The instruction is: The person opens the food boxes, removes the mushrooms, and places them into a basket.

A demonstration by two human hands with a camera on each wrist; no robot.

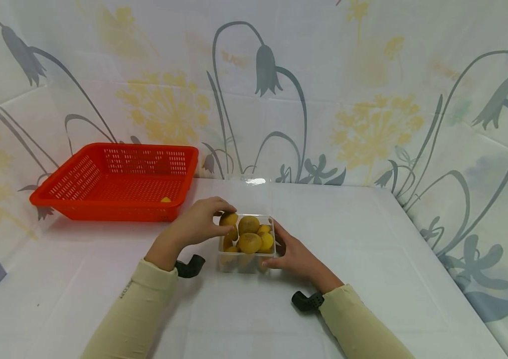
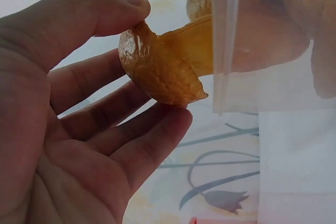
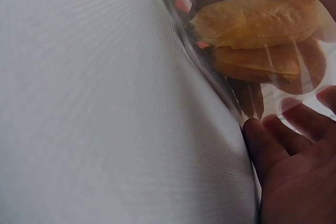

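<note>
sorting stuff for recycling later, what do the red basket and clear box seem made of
The red basket looks like moulded plastic with a slight sheen: one even colour, walls pierced by regular slots. The clear box seems to be glossy, transparent plastic: the yellow-brown pieces show through its wall, and it catches bright highlights. Which plastics they are, the look leaves open.

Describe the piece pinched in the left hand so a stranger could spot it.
Find the red basket on the white table, then the clear container to its right, holding yellow-brown pieces. At the container's back left, the left hand grips one piece, the only one pinched between thumb and fingers.
</note>
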